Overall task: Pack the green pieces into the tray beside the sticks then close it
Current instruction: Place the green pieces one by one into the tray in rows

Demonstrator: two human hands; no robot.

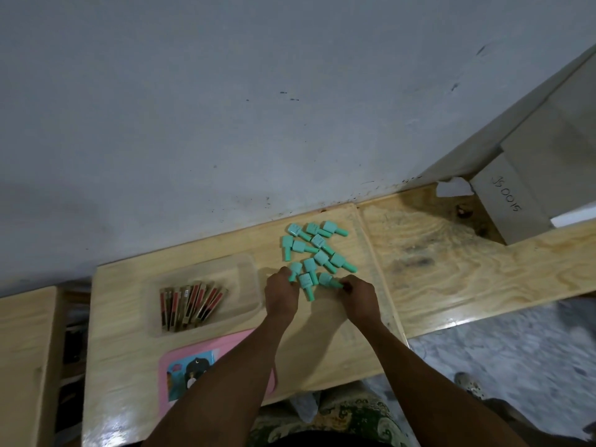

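Several green bottle-shaped pieces (317, 250) lie scattered on the wooden table, right of a clear plastic tray (248, 279). The tray holds a row of red and gold sticks (190, 306) in its left half. My left hand (281, 293) pinches the stem of one green piece (294, 271) at the near left of the pile. On the pile's near right, my right hand (358, 295) closes its fingertips on another green piece (329, 280). A third piece (306, 285) lies between the hands.
A pink lid (180, 353) with a picture sticker lies near the table's front edge, partly under my left forearm. A grey wall runs behind the table. A cardboard box (512, 201) stands at the far right.
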